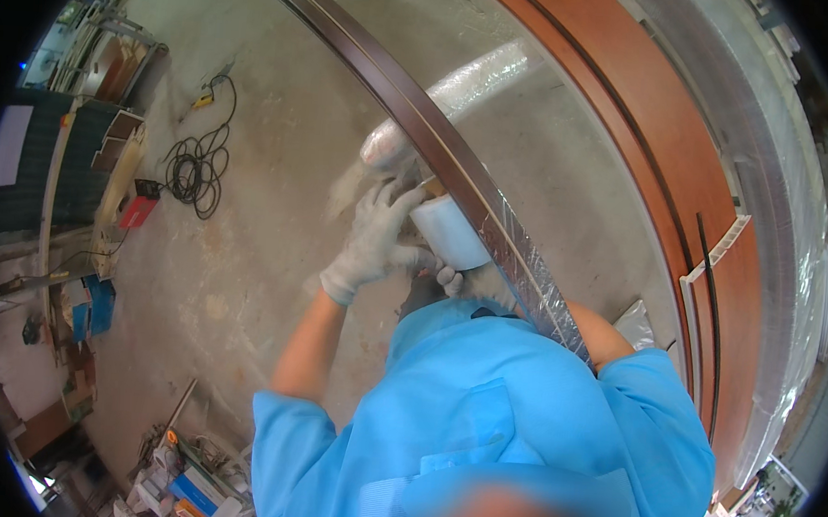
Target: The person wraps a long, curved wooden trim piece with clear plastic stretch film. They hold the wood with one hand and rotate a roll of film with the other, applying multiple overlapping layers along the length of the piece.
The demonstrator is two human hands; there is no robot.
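Note:
My left hand [378,233], in a pale work glove, grips the left side of a roll of clear stretch film [451,234]. Its fingers reach toward the brown core at the far end, and its thumb lies by the near end. A long dark brown panel strip [422,131] runs slantwise past the roll, with film wrapped on its near part. Gloved fingertips [449,280] at the roll's near end seem to belong to my right hand. The rest of that hand is hidden behind the strip, where my right forearm passes.
A film-wrapped bundle [477,78] lies beyond the strip. Long reddish-brown panels [649,140] stand along the right, with a white slotted spacer [718,249]. Coiled black cable [196,174] lies on the floor at left, near a red device [139,206]. Boxes and scraps [191,487] are at lower left.

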